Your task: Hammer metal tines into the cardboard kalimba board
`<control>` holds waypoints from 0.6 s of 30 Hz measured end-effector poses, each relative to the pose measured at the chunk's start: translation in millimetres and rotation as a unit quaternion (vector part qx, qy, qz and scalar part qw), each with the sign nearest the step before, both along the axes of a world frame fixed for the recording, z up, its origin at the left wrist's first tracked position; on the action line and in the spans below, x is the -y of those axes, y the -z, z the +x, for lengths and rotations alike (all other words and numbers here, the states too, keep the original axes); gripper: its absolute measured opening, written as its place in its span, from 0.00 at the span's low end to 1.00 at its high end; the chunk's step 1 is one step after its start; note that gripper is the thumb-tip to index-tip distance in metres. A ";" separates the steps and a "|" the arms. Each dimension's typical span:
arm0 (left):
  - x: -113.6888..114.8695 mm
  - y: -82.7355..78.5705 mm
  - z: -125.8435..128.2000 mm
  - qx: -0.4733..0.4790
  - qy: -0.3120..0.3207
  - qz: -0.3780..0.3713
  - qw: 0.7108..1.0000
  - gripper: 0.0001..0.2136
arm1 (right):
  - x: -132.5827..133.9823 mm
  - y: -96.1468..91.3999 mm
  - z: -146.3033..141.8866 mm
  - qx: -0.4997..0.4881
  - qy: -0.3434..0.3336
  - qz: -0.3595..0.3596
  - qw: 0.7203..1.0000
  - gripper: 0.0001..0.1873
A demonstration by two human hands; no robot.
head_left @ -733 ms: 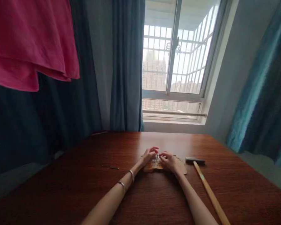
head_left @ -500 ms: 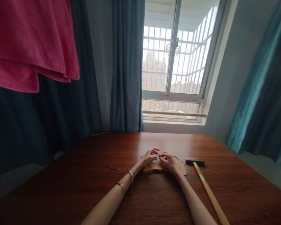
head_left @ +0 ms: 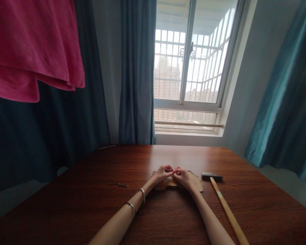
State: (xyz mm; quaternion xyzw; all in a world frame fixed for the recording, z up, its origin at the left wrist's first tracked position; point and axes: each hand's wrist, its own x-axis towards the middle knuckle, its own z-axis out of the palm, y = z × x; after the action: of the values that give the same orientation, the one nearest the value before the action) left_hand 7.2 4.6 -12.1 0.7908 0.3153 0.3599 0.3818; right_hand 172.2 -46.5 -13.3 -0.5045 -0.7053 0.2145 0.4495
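Both my hands meet over a small tan wooden board (head_left: 196, 182) lying on the dark wooden table (head_left: 97, 204). My left hand (head_left: 162, 173) is curled, fingertips pinched at the board's middle, where small metal pins stand. My right hand (head_left: 183, 177) is curled too, its fingertips touching those of the left. What they pinch is too small to name. Two bracelets sit on my left forearm.
A hammer (head_left: 220, 200) with a long wooden handle lies right of the board, head towards the window. A thin dark tool (head_left: 119, 185) lies to the left. Curtains, a window (head_left: 191, 64) and a hanging pink cloth (head_left: 33, 47) stand beyond the table.
My fingers have closed together more tightly over the board's middle. The view has shifted slightly; hammer and thin tool have not moved.
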 end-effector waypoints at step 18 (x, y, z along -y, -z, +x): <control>8.5 -10.8 2.7 -0.029 -0.050 -0.011 0.998 0.08 | -0.5 -19.9 43.6 -0.112 0.107 -0.072 0.985 0.14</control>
State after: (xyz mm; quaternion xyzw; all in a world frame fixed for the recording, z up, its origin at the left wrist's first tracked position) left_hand 9.8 -3.9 -1.3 0.7797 0.3693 0.3523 0.3628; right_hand 215.8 -46.0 6.5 -0.5811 -0.5751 0.2700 0.5086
